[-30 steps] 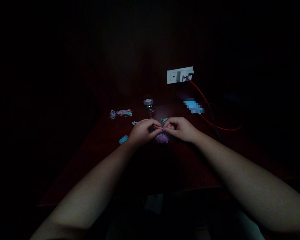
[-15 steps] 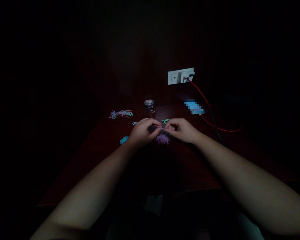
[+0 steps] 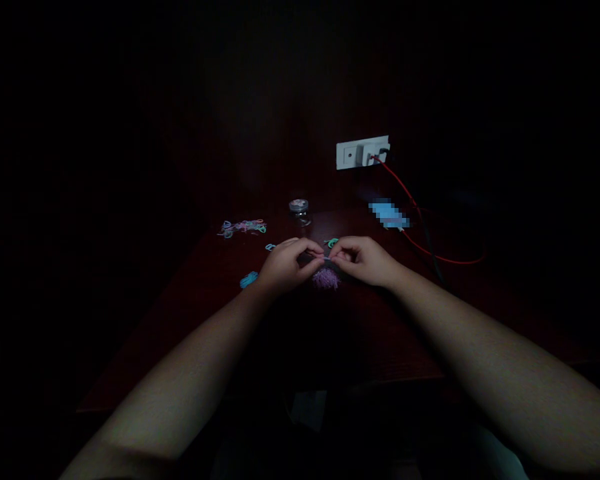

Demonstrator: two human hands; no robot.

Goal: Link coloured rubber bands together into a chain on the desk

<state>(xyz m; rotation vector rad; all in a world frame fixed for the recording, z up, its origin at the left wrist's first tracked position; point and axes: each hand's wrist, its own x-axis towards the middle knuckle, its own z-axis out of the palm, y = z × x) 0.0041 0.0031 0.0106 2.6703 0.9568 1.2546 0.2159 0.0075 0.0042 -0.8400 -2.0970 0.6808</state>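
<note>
Between my two hands a thin pale strand (image 3: 327,258) runs, perhaps an elastic band; it is too small to tell its kind. My left hand (image 3: 293,262) pinches one end with thumb and fingertips. The other end is pinched by my right hand (image 3: 360,259), a short gap away. Just below the fingertips lies a purple bunch of thin bands (image 3: 326,279) on the table. A green bunch (image 3: 332,243) is behind the hands. To the left are a bright blue bunch (image 3: 249,279) and a small light-blue loop (image 3: 270,247), partly beside my left hand.
On the dark red table (image 3: 190,320), a mixed pile of coloured bands (image 3: 243,227) lies at the back left. A clear lidded jar (image 3: 299,212) stands at the back. Right of it is a blurred-out phone-like object (image 3: 389,213) with a red cable (image 3: 420,251) leading to a wall socket (image 3: 349,155).
Both hands keep nearly the same place and pinch. The view has shifted very slightly, and the strand between the fingertips looks a little different in angle.
</note>
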